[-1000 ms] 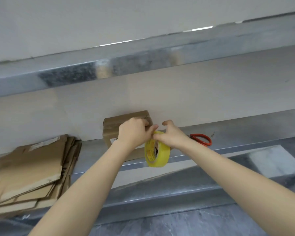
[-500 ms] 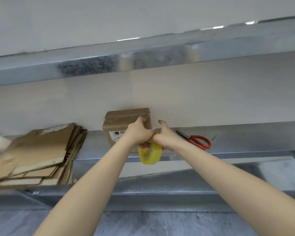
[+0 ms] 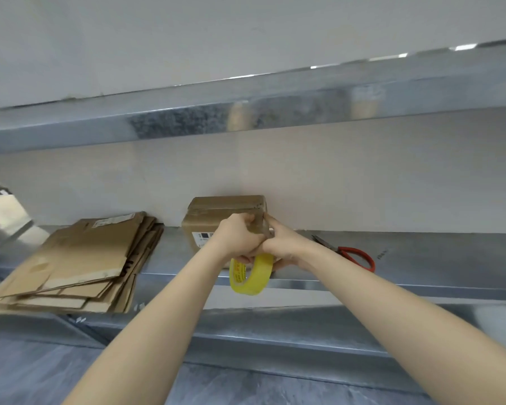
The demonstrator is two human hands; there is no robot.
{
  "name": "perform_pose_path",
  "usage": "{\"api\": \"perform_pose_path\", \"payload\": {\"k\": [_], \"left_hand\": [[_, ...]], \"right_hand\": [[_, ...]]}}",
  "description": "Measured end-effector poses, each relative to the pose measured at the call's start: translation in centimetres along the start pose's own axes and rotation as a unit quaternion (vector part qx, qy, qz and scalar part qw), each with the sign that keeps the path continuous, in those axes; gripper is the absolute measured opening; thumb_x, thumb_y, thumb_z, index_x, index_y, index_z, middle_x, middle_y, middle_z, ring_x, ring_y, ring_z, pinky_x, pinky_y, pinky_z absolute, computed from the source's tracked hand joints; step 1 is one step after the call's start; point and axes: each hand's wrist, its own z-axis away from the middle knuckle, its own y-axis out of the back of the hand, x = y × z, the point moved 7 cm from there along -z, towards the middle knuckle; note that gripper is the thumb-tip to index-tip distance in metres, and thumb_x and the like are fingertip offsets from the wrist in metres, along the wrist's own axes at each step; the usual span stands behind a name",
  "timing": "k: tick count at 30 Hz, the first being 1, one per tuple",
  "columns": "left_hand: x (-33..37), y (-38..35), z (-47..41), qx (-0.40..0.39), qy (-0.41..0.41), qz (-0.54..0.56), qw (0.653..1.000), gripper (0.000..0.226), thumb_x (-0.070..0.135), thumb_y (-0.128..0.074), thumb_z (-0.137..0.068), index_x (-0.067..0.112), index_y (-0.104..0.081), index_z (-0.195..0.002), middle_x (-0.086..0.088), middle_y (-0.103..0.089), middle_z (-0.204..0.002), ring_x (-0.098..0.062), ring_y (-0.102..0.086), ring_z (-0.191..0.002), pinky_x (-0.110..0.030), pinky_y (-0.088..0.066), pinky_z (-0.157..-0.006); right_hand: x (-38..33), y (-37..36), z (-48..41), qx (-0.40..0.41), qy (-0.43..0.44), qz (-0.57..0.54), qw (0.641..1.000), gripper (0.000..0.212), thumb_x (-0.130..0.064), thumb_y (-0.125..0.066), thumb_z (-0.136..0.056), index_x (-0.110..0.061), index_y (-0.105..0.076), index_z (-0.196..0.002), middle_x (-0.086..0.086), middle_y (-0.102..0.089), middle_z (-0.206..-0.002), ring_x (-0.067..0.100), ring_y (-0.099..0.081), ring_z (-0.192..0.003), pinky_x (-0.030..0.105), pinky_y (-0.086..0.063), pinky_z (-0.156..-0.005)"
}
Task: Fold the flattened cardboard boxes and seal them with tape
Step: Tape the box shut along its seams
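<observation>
- A stack of flattened boxes (image 3: 79, 258) lies at the left end of the metal shelf (image 3: 421, 258), its near edges jutting past the shelf's front lip.
- The shelf is dull grey sheet metal. A pale wall (image 3: 362, 176) stands behind it, and an upper shelf (image 3: 100, 124) of the same metal runs overhead, slanting across the view.
- The folded box (image 3: 216, 214) sits mid-shelf against the wall, well apart from the stack, with a white label on its near face.
- The left hand (image 3: 237, 241) has its fingers curled over the box's near right corner.
- The yellow tape roll (image 3: 251, 273) hangs just below both hands, in front of the shelf lip.
- The right hand (image 3: 287, 247) touches the left, its forefinger stretched to the same box corner and its lower fingers curled under the roll.
- Red-handled scissors (image 3: 357, 257) lie on the shelf to the right, blades towards the box.
- Grey mottled floor (image 3: 27, 375) shows below.
</observation>
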Motion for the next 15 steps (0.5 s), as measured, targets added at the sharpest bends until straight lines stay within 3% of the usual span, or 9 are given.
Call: {"api": "perform_pose_path", "payload": {"k": [3, 5, 8, 10, 12, 15], "left_hand": [[-0.3, 0.1, -0.4, 0.001, -0.007, 0.005, 1.0, 0.06, 0.029, -0.065, -0.085, 0.02, -0.047, -0.141, -0.004, -0.069, -0.111, -0.017, -0.069, -0.056, -0.022, -0.056, -0.051], [-0.4, 0.3, -0.5, 0.006, -0.012, -0.014, 1.0, 0.061, 0.031, -0.066, -0.084, 0.02, -0.047, -0.141, -0.006, -0.068, -0.116, -0.019, -0.07, -0.066, -0.019, -0.055, -0.052], [-1.6, -0.5, -0.2, -0.02, -0.003, -0.065, 0.998, 0.06, 0.036, -0.067, -0.086, 0.013, -0.049, -0.139, -0.009, -0.066, -0.122, -0.025, -0.067, -0.101, -0.03, -0.055, -0.084], [-2.8, -1.4, 0.3, -0.026, 0.001, -0.1, 0.995, 0.061, 0.035, -0.062, -0.09, 0.012, -0.044, -0.143, -0.007, -0.059, -0.134, -0.023, -0.058, -0.119, -0.028, -0.045, -0.097], [-2.9, -1.0, 0.2, 0.005, -0.015, -0.121, 0.993, 0.06, 0.037, -0.059, -0.092, 0.015, -0.042, -0.145, -0.007, -0.057, -0.137, -0.022, -0.054, -0.123, -0.024, -0.04, -0.096], [-2.3, 0.1, -0.2, 0.026, -0.032, -0.124, 0.991, 0.058, 0.037, -0.059, -0.092, 0.017, -0.044, -0.144, -0.009, -0.062, -0.127, -0.021, -0.059, -0.109, -0.02, -0.04, -0.081]], "right_hand": [[0.1, 0.3, -0.4, 0.011, -0.002, 0.01, 1.0, 0.055, -0.006, -0.075, -0.077, -0.031, -0.049, -0.119, -0.001, -0.067, -0.092, 0.02, -0.064, -0.08, 0.046, -0.056, -0.083], [0.7, 0.3, -0.7, 0.022, -0.01, 0.0, 1.0, 0.055, -0.01, -0.081, -0.072, -0.032, -0.053, -0.115, -0.004, -0.069, -0.094, 0.016, -0.066, -0.082, 0.037, -0.057, -0.079], [2.5, -1.3, -0.8, -0.001, -0.031, 0.016, 0.999, 0.042, -0.018, -0.085, -0.068, -0.029, -0.063, -0.103, -0.005, -0.068, -0.09, 0.012, -0.062, -0.08, 0.027, -0.052, -0.071], [3.4, -2.7, -0.7, -0.005, -0.013, 0.027, 1.0, 0.055, -0.016, -0.084, -0.07, -0.027, -0.062, -0.119, -0.004, -0.068, -0.106, 0.012, -0.062, -0.093, 0.023, -0.051, -0.075], [3.8, -2.6, -1.1, 0.043, 0.02, -0.023, 0.999, 0.064, -0.009, -0.084, -0.069, -0.025, -0.059, -0.125, -0.002, -0.068, -0.113, 0.014, -0.062, -0.103, 0.027, -0.052, -0.087], [2.7, -1.7, -1.4, 0.064, 0.036, -0.054, 0.996, 0.067, -0.005, -0.083, -0.069, -0.029, -0.052, -0.123, -0.001, -0.065, -0.104, 0.014, -0.062, -0.092, 0.03, -0.055, -0.077]]}}
